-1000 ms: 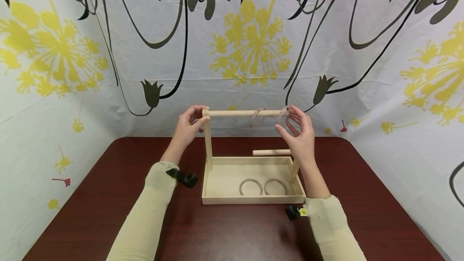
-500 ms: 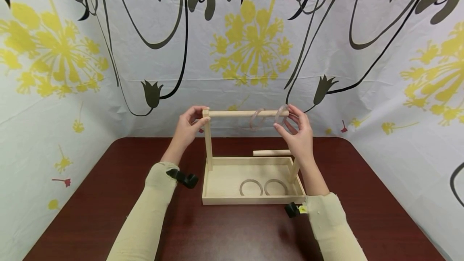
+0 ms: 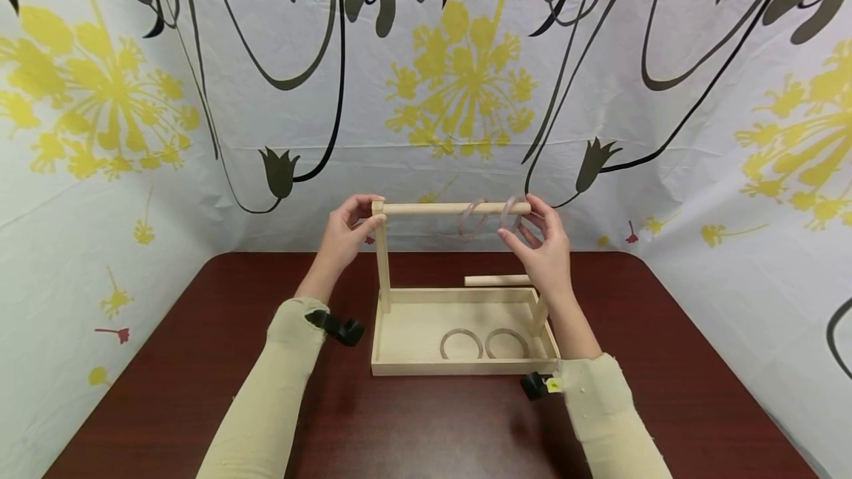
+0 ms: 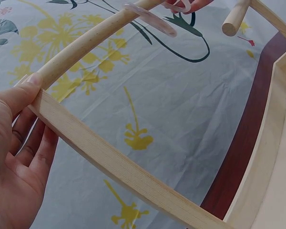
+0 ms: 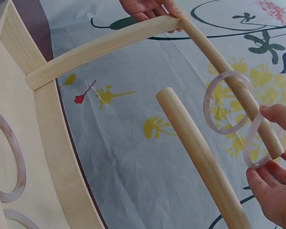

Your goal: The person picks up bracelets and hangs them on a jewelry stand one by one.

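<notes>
At the top left of the wooden bangle stand (image 3: 382,265), my left hand (image 3: 341,239) pinches the corner where the post meets the upper rod (image 3: 426,208), its thumb (image 4: 24,93) on the near side. My right hand (image 3: 551,261) holds a translucent pale pink bangle (image 5: 248,145) between thumb and fingers. This bangle circles the upper rod close to its free right end. Another bangle (image 5: 208,105) hangs on the same rod, a little further left. Two similar bangles lie flat in the stand's tray, one left (image 3: 461,330) and one right (image 3: 506,330).
A shorter lower rod (image 3: 495,280) juts left from the right-hand post, behind my right forearm. The shallow tray's front wall (image 3: 459,369) faces me on the dark red table (image 3: 426,427). A patterned cloth (image 3: 426,117) rises behind the table.
My right hand has moved slightly left, carrying the bangle inward along the upper rod from its free end. The left hand and the stand stay where they were.
</notes>
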The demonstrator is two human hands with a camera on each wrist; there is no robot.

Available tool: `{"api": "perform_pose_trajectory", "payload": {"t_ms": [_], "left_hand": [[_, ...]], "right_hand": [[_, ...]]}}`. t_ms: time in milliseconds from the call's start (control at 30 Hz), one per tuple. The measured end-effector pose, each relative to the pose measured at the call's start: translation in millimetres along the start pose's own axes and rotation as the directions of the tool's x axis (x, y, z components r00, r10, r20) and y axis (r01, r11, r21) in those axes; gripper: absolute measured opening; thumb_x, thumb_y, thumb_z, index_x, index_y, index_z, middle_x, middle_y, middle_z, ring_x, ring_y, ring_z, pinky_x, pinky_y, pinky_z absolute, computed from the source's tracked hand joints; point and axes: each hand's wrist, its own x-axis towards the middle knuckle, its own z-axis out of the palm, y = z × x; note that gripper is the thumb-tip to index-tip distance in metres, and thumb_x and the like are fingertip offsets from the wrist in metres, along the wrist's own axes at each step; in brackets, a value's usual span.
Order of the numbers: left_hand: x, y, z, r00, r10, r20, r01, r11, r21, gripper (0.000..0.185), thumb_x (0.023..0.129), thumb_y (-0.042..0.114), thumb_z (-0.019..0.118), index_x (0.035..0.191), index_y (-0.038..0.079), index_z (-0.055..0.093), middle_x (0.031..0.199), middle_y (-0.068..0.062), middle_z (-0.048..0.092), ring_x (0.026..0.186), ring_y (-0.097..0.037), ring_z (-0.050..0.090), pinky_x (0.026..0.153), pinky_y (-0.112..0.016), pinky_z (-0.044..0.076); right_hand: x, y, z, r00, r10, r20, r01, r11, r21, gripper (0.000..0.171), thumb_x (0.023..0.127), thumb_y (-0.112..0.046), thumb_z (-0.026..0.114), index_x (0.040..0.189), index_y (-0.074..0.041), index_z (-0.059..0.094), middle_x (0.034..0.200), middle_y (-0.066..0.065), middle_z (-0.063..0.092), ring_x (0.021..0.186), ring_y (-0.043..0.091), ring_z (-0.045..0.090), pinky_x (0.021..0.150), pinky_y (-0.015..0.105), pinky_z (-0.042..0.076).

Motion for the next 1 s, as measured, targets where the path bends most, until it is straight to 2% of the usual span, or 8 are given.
{"api": "perform_pose_trajectory", "payload": {"t_ms": [367,533,700,1000], "left_hand": [[0.2,-0.1,0.1,1.0,-0.004,-0.002,0.004,1.0,0.004,0.031,0.096,0.007,0.065,0.125,-0.002,0.061,0.103,0.0,0.061,0.083,-0.005,0.06,0.059,-0.021,0.051],[-0.3,0.0,0.6,1.0,0.001,-0.006,-0.001,1.0,-0.002,0.031,0.096,0.006,0.066,0.125,-0.002,0.061,0.102,0.001,0.061,0.082,-0.005,0.06,0.058,-0.021,0.051],[0.3,-1.4,0.8,1.0,0.005,-0.007,-0.006,1.0,-0.011,0.03,0.095,0.005,0.066,0.125,-0.002,0.061,0.101,0.003,0.061,0.083,-0.005,0.06,0.058,-0.021,0.05],[0.7,-2.6,0.2,1.0,0.002,-0.006,-0.002,1.0,-0.009,0.031,0.096,0.006,0.066,0.125,-0.002,0.061,0.102,0.003,0.062,0.082,-0.004,0.06,0.058,-0.021,0.05]], "right_hand": [[-0.5,1.3,2.2,1.0,0.022,-0.001,-0.022,0.999,0.041,0.084,0.084,0.001,0.077,0.154,-0.009,0.031,0.14,0.012,0.044,0.135,0.024,0.049,0.112,0.041,0.044],[-0.4,2.3,3.1,0.999,0.035,0.002,-0.035,0.997,0.062,0.089,0.083,0.002,0.077,0.156,-0.011,0.026,0.138,0.01,0.042,0.134,0.024,0.048,0.113,0.043,0.044],[-0.7,3.8,3.1,0.999,0.042,0.017,-0.042,0.998,0.054,0.092,0.084,0.002,0.077,0.156,-0.009,0.022,0.143,0.014,0.042,0.136,0.027,0.047,0.114,0.046,0.042],[-1.1,3.6,3.0,0.999,0.043,0.028,-0.044,0.997,0.058,0.092,0.084,0.001,0.077,0.156,-0.009,0.022,0.145,0.016,0.04,0.136,0.028,0.046,0.114,0.047,0.041]]}}
